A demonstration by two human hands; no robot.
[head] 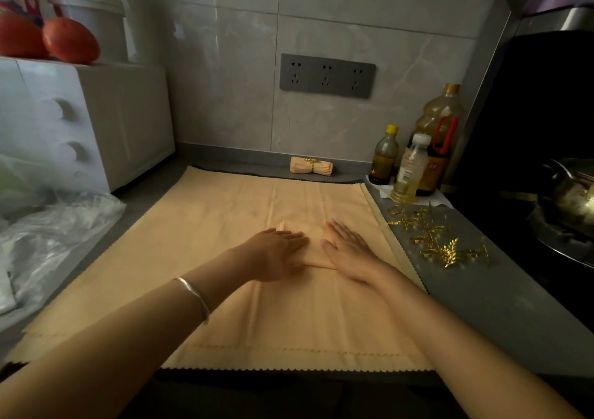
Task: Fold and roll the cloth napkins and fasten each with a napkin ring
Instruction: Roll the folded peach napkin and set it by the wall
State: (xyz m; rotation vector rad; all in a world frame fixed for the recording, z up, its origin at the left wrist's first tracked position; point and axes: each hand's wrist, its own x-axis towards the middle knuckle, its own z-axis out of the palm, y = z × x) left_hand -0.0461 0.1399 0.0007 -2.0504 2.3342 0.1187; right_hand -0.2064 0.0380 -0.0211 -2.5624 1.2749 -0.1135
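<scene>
head view: our left grip (276,251) and right grip (348,248) lie flat and open, pressing the folded napkin (313,237) on spread cloths (225,226) mid-bench (482,306). we judge it soft, light and limp, best pinched at its near edge to roll. napkin rings (437,242) lie by the right edge.

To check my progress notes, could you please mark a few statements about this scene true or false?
1. The left hand and right hand lie flat on the small folded peach cloth napkin. True.
2. The gold leaf-shaped metal napkin rings lie left of the hands. False: they lie on the grey counter to the right.
3. A rolled, ringed napkin sits by the tiled wall. True.
4. The right hand pinches a ring. False: it holds nothing.
</scene>
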